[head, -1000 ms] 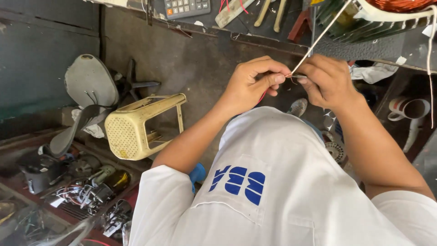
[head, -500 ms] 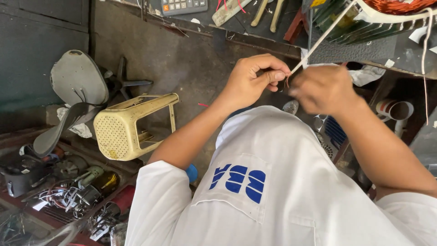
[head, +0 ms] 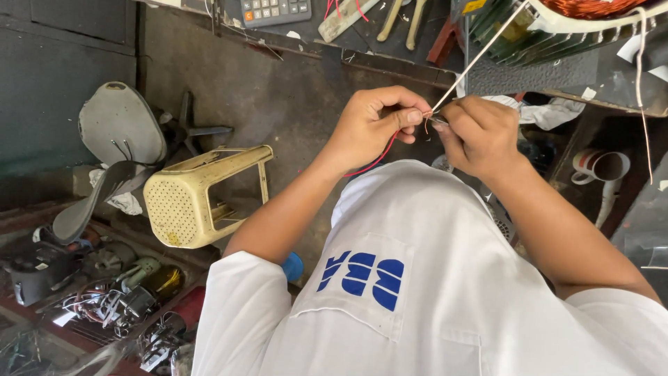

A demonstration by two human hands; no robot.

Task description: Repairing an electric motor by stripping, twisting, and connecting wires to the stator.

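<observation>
My left hand pinches a red wire whose bare copper end sits between thumb and forefinger. My right hand meets it fingertip to fingertip and grips the end of a thin white sleeved lead. That lead runs up and right to a motor stator with copper windings on the workbench. The two wire ends touch at the fingertips. The red wire hangs in a loop below my left palm, over my white shirt.
On the bench edge lie a calculator, pliers with yellow handles and a white rag. Down left stand a tipped yellow plastic stool, fan blades and a heap of motor parts. A mug sits at right.
The view has shifted a little. Both hands stay joined at the wire ends, their fingers turning slightly against each other.
</observation>
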